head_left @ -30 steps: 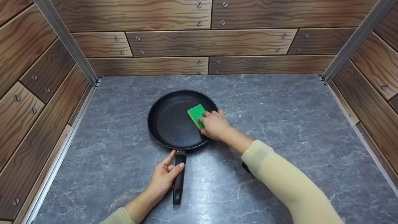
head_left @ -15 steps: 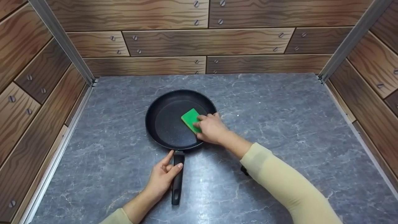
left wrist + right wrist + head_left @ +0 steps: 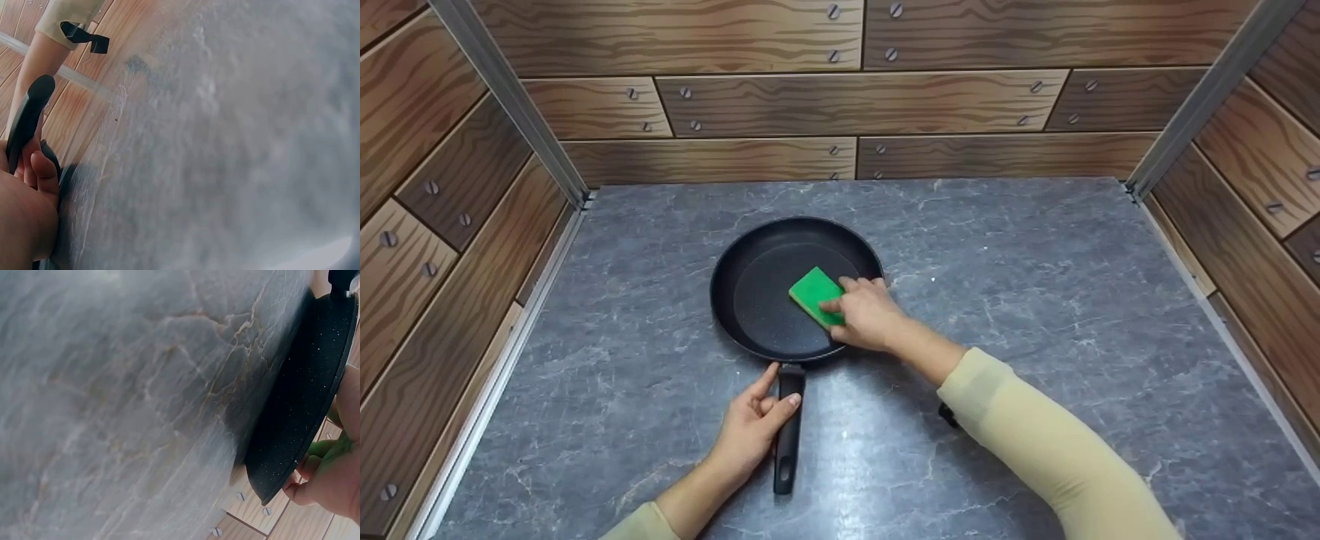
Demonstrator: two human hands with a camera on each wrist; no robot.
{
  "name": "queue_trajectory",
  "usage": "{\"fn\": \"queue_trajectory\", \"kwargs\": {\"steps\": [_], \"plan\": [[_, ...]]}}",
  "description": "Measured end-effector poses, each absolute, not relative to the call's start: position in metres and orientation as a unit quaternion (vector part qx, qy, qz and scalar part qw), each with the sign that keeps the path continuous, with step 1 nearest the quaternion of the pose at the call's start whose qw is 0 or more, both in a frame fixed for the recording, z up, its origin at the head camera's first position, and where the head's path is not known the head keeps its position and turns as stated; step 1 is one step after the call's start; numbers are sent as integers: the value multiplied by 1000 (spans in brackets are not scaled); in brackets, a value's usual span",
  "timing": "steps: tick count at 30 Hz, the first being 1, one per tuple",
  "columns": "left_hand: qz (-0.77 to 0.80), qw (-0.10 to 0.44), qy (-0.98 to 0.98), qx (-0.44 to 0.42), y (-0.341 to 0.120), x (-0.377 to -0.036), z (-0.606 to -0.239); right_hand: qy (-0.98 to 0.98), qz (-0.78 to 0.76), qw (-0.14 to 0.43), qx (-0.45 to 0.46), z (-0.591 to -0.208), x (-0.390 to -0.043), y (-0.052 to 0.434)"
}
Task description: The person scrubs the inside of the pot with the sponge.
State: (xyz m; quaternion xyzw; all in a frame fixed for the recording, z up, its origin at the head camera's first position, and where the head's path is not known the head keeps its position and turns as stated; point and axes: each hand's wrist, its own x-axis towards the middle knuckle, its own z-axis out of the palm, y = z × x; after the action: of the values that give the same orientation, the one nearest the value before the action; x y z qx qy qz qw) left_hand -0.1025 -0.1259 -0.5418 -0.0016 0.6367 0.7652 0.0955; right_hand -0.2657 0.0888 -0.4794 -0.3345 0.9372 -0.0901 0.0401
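A black frying pan (image 3: 765,300) sits on the marbled grey table, its handle (image 3: 787,457) pointing toward the viewer. My left hand (image 3: 750,420) grips that handle near the pan, thumb on top and a fingertip by the rim. Inside the pan, right of its middle, lies a green sponge (image 3: 813,291) with a yellowish edge. My right hand (image 3: 868,313) holds the sponge at its right end. In the left wrist view the handle (image 3: 31,112) rises out of the left hand (image 3: 25,219). The right wrist view shows the pan's speckled outer wall (image 3: 304,388), with the right hand (image 3: 332,478) reaching over the rim.
The grey table (image 3: 1035,300) is walled by wood-patterned panels (image 3: 855,103) at the back and both sides. Metal posts (image 3: 514,105) stand in the back corners. A black strap piece (image 3: 84,37) shows at the right sleeve.
My right hand has drawn the green sponge leftward and toward the viewer across the pan. The left hand keeps its grip on the handle. The head view has shifted slightly.
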Motion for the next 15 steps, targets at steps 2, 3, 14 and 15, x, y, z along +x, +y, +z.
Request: {"fn": "queue_trajectory", "kwargs": {"steps": [2,3,14,15], "plan": [[766,95,635,-3,-126,-102,-542,935,-92,39,-340,-480,-266,89],[767,95,634,-3,-126,-102,-542,934,-94,39,-343,-480,-266,89],[766,99,635,-10,-126,-103,-542,904,-255,32,-341,-491,-262,85],[765,98,636,-11,-126,-103,-542,902,-268,22,-338,-490,-262,85]]}}
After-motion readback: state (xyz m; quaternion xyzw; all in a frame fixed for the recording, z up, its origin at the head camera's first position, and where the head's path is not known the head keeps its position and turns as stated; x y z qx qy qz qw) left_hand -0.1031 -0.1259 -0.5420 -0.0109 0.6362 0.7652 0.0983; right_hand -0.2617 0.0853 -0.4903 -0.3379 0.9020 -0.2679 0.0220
